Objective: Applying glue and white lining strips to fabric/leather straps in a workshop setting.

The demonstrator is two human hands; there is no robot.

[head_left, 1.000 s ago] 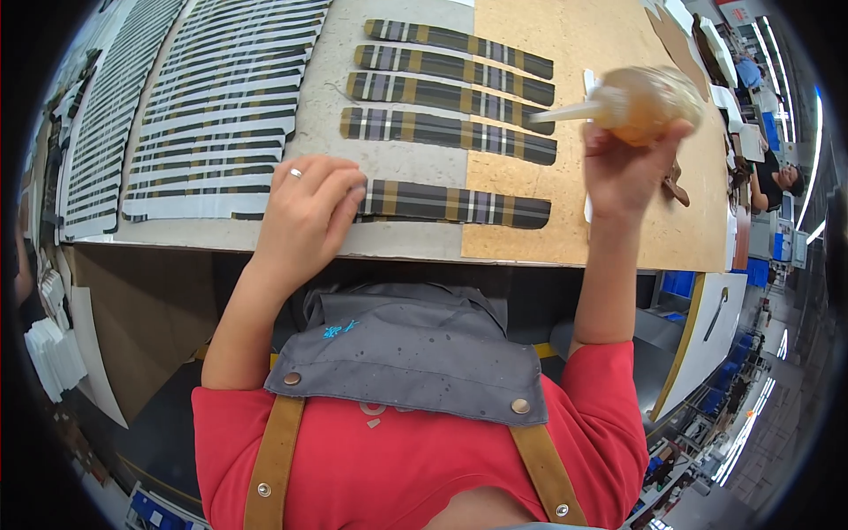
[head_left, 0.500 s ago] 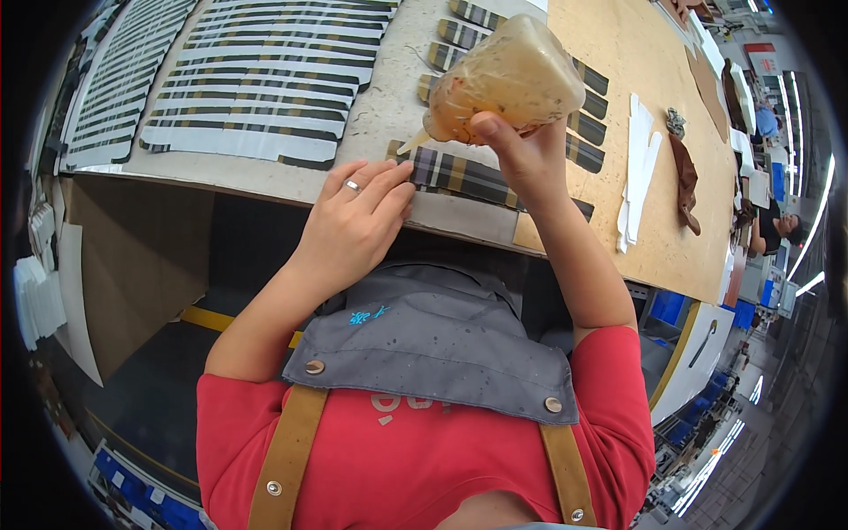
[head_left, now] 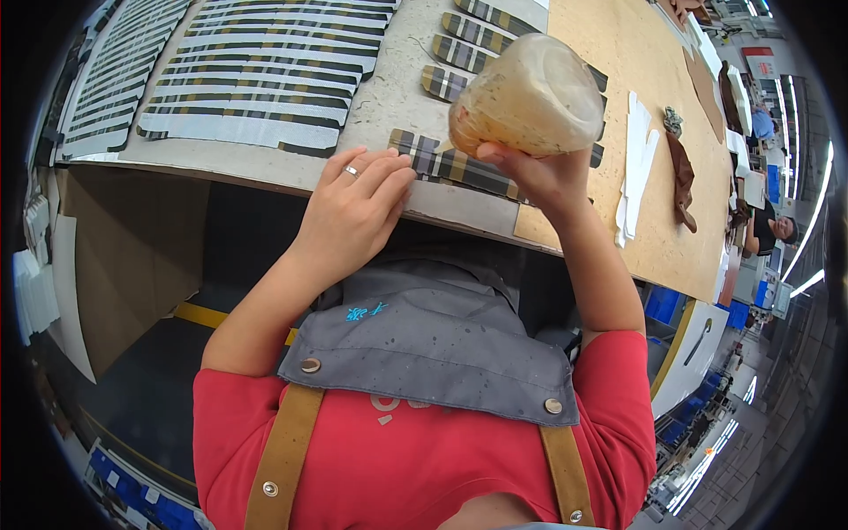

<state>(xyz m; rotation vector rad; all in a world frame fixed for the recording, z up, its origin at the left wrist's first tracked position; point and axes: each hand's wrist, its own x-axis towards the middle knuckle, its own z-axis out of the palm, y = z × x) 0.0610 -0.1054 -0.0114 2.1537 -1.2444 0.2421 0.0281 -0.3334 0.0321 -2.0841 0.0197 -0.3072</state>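
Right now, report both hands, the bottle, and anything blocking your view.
Right hand gripping translucent, amber-tinged plastic bottle, tipped. Left hand, fingers bent, at left end of nearest dark plaid fabric strip. Bottle hides part of strip.

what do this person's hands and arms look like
The left hand wears a silver-coloured ring on one of its fingers. The right hand shows no ring, though it is partly hidden. Both are gloveless, the forearms bare below short red sleeves.
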